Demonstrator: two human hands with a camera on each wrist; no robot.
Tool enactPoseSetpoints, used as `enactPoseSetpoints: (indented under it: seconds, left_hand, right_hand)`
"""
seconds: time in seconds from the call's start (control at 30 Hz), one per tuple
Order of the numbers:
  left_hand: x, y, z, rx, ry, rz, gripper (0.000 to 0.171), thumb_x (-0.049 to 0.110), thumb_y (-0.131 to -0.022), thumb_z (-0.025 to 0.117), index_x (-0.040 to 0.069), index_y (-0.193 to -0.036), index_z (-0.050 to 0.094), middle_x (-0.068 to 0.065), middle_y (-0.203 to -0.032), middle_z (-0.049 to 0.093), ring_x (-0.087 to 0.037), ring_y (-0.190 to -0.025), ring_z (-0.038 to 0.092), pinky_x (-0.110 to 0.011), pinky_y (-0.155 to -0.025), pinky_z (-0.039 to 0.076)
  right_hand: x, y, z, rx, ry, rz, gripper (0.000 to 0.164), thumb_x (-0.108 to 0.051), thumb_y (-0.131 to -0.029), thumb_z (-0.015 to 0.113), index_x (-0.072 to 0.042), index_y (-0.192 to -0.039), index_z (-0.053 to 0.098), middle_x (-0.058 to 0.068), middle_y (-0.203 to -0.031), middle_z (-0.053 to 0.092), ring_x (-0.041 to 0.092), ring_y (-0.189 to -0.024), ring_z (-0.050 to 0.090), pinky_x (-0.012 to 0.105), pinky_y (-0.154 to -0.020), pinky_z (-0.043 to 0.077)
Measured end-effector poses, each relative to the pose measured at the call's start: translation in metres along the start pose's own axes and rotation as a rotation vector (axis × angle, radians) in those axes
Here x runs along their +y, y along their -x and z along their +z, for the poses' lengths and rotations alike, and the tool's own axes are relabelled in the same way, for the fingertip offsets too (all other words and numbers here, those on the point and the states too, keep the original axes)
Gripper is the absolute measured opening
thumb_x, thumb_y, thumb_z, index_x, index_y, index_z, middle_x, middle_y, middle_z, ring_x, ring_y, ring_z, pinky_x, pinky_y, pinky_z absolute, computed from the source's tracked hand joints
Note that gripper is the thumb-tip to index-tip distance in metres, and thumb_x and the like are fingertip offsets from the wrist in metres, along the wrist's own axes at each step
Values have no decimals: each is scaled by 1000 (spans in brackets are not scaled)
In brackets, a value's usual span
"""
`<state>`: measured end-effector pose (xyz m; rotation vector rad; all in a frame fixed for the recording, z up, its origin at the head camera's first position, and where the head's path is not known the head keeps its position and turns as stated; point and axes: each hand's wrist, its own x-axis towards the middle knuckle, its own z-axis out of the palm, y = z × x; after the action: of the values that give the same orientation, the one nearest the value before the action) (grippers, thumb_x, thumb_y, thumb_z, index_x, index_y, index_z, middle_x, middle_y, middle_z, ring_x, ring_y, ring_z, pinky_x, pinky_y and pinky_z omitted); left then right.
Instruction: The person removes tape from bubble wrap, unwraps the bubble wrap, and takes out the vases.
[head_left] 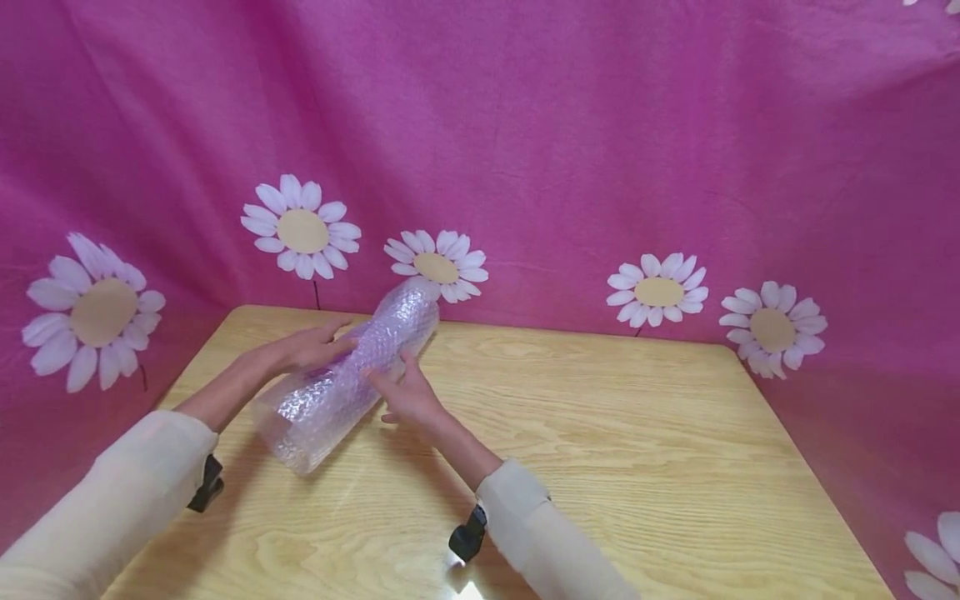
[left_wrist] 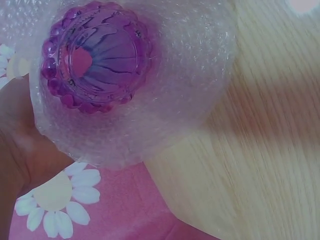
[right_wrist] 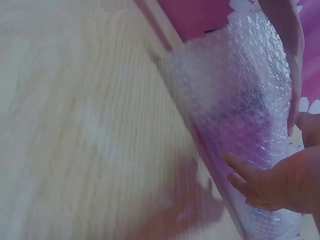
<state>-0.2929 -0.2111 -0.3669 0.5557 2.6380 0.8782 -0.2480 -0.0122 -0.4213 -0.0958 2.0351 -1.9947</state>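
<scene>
A roll of bubble wrap lies aslant at the left of the table, its wide end toward me. Through that end, the left wrist view shows a purple glass vase with a scalloped rim inside the wrap. My left hand rests along the roll's left side, fingers extended. On the opposite side, my right hand touches the wrap with spread, fairly straight fingers. Purple shows through the layers in the right wrist view, near the right fingertips.
The light wooden table extends to the right of the roll. A pink cloth with large white daisies hangs behind the table and along its sides. Dark wrist cameras sit below both pale sleeves.
</scene>
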Motion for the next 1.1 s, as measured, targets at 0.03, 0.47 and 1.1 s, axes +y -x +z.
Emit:
enactPoseSetpoints:
  seconds: [0.03,0.47,1.1]
  left_hand:
    - [0,0,0,-6,1,-7,65,32,-108,40,-11,-151,19,-42,-145,33,-58,-133,34,-65,-110,30]
    - [-3,0,6,-35,153,-15,62,29,-108,39,-10,-152,17,-39,-149,28,-56,-135,32,-63,-111,30]
    - [-6,4,5,-11,200,40,58,26,-107,44,-8,-152,27,-34,-147,39,-49,-133,41,-59,-110,34]
  right_hand:
    - [0,0,2,-4,-36,5,82,-29,-95,68,-6,-157,20,28,-142,44,45,-115,57,54,-81,58]
    - [12,-7,14,-28,-199,27,78,-20,-96,66,-13,-156,18,24,-132,50,45,-111,61,64,-84,53]
    - [16,-10,27,40,-337,-9,78,-6,-93,68,-13,-154,21,23,-131,50,42,-107,63,56,-80,57]
